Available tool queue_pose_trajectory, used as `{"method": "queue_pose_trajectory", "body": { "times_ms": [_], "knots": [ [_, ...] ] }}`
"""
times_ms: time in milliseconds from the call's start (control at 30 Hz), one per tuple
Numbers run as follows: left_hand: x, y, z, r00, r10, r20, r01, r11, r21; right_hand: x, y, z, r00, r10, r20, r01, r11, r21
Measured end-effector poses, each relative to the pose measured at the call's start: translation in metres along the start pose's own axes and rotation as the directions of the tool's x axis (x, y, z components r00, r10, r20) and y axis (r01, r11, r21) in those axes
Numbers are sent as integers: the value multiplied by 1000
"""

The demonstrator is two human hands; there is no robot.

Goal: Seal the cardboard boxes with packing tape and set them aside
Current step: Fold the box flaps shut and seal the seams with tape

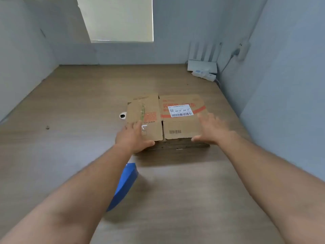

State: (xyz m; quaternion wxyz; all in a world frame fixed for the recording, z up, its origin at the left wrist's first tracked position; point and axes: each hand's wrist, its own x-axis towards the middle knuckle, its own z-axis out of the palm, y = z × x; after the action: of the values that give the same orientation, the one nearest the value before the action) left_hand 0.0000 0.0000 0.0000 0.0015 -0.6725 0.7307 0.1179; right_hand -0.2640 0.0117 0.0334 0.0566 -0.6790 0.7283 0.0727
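Note:
A flat brown cardboard box [175,124] lies in the middle of the wooden table [79,106], its two top flaps folded down with a seam between them. A white shipping label with a barcode sits on the right flap. My left hand [135,136] rests on the box's near left corner, fingers straight on the left flap and thumb at the front edge. My right hand [211,129] is spread over the near right corner, thumb at the front edge; whether it touches the flap is blurred. No tape roll is visible.
A blue object [124,184] lies on the table under my left forearm. A round cable hole [122,115] sits just left of the box. A white router [202,65] and power strip [204,74] stand in the far right corner. Walls close in left, back and right.

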Motion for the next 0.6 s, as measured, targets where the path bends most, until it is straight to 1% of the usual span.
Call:
{"method": "queue_pose_trajectory", "body": {
  "times_ms": [67, 133, 233, 300, 467, 600],
  "knots": [
    [12, -7, 6, 997, -39, 68, 39, 999, 11, 15, -1, 10, 991, 97, 93, -102, 994, 46],
    [21, -14, 17, 990, -63, 129, 57, 997, 50, 25, 0, 26, 967, 177, 184, -189, 981, 50],
    [31, -16, 29, 989, -48, 136, 38, 997, 74, 37, 2, 41, 938, 214, 273, -231, 973, 30],
    [33, -16, 33, 994, -37, 101, 32, 998, 52, 39, 4, 48, 933, 227, 280, -242, 970, 21],
    [33, -23, 30, 993, -29, 112, 38, 996, -75, 37, 13, 42, 951, 187, 246, -210, 975, 71],
    [27, -22, 16, 999, -21, 36, 25, 990, -137, 33, 19, 33, 963, 175, 207, -202, 972, 116]
  ]
}}
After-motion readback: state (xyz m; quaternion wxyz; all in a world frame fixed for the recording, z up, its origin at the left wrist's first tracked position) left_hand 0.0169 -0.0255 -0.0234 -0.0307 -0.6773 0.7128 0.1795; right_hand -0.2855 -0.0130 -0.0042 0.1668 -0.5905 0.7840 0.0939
